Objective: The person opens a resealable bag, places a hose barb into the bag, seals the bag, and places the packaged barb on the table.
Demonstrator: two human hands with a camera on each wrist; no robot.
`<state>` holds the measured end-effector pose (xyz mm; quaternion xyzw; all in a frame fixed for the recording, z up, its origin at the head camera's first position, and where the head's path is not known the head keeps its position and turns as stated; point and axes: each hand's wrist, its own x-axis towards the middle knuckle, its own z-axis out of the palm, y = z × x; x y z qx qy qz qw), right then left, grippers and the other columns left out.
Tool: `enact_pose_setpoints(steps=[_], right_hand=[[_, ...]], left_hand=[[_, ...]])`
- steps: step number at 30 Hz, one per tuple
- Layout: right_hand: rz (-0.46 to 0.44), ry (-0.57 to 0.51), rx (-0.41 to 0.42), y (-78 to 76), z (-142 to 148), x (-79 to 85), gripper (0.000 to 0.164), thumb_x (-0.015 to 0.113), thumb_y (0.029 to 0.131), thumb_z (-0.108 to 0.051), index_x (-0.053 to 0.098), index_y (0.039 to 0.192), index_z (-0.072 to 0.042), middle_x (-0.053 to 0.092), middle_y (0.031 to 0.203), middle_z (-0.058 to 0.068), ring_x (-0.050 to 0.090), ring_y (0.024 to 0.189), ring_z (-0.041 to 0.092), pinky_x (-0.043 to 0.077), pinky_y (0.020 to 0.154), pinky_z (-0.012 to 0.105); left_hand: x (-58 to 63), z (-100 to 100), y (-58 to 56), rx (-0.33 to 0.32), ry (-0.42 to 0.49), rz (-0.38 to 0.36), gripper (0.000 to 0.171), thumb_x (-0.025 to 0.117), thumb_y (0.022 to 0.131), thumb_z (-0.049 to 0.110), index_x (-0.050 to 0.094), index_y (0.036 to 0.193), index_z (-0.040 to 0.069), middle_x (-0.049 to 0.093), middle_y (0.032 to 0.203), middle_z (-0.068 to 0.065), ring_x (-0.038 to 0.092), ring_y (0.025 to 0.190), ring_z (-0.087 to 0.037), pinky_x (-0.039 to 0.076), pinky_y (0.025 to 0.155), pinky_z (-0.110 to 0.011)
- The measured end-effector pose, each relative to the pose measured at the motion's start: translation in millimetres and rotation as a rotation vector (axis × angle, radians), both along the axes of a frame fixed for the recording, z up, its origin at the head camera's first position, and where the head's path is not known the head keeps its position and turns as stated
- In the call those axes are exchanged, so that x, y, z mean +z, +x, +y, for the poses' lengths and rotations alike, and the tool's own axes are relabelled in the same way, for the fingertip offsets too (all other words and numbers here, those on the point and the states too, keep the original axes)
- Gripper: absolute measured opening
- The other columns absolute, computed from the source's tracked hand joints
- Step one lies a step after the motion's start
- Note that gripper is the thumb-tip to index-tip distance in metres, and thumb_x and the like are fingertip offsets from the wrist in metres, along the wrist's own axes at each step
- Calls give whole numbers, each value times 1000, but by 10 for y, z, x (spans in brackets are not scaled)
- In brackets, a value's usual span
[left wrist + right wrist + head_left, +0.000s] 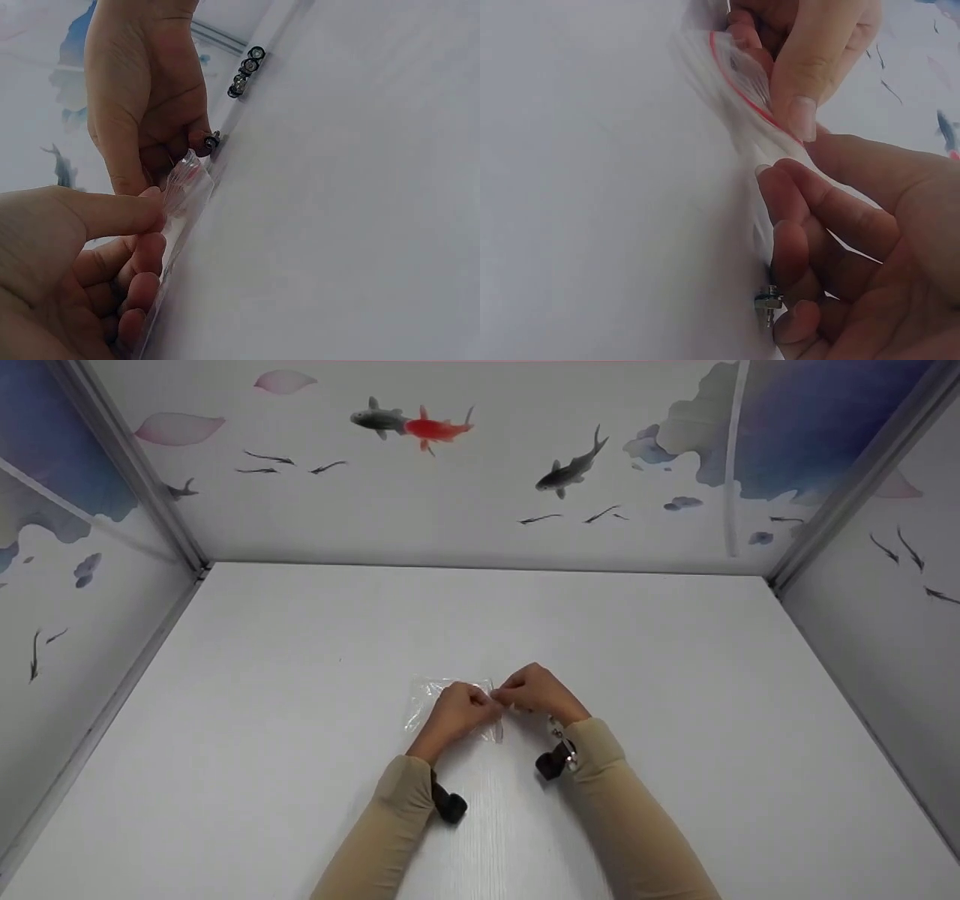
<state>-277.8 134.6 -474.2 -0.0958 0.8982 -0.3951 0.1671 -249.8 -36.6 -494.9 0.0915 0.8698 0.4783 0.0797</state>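
Note:
A clear plastic zip bag (421,706) with a red line (739,88) along its mouth lies on the white table. My left hand (459,711) pinches the bag's mouth edge between thumb and fingers. Close against it, my right hand (541,691) pinches the same edge; the right wrist view shows its thumb and index finger at the bag (742,120). Beneath the right hand's curled fingers stands a small metal fitting (769,301) with a dark ring. Whether anything is inside the bag I cannot tell.
Several more metal fittings with dark rings (247,71) stand in a row beyond the right hand in the left wrist view. White panels (465,510) printed with fish and petals enclose the table (262,675) at the back and both sides.

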Motion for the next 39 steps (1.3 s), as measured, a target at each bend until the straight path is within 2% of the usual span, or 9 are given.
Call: enact_pose_setpoints(steps=[6, 15, 22, 27, 33, 39], right_hand=[[-9, -44, 2, 3, -2, 4, 21, 67, 89, -27, 78, 87, -9, 61, 67, -1, 46, 54, 8, 38, 51, 22], [-19, -37, -21, 14, -10, 14, 22, 66, 90, -28, 76, 90, -9, 64, 71, 1, 48, 57, 9, 39, 52, 23], [-35, -55, -51, 57, -17, -10, 21, 67, 89, -28, 76, 93, -10, 64, 74, 0, 49, 60, 10, 39, 55, 24], [-9, -71, -25, 71, -37, -16, 21, 65, 90, -25, 74, 95, -7, 67, 79, 1, 53, 65, 10, 41, 58, 24], [30, -84, -13, 60, -45, -30, 19, 65, 91, -21, 74, 93, -4, 67, 78, 1, 52, 65, 10, 40, 58, 23], [64, -53, -10, 56, -64, -18, 20, 65, 92, -20, 74, 94, -3, 69, 83, 3, 52, 68, 10, 41, 60, 23]], left_hand=[[-6, -51, -5, -6, 26, 22, 16, 68, 84, 17, 75, 80, 4, 64, 74, 4, 47, 68, -7, 39, 63, -22], [-16, -74, -20, -8, 26, -33, 17, 67, 87, 19, 68, 79, 4, 53, 69, 6, 45, 64, -8, 37, 58, -22], [-38, -58, 3, -31, 30, -25, 17, 65, 88, 20, 68, 80, 5, 53, 72, 6, 45, 66, -9, 36, 61, -23], [-37, -55, 13, -34, 50, 3, 16, 64, 89, 19, 69, 82, 5, 58, 76, 5, 47, 71, -9, 39, 67, -24], [-35, -69, 13, -34, 81, 9, 14, 63, 88, 16, 71, 84, 6, 66, 85, 0, 51, 79, -9, 43, 77, -26], [-17, -70, 10, -27, 90, 24, 14, 64, 87, 18, 71, 84, 6, 66, 85, 0, 51, 79, -10, 42, 76, -27]])
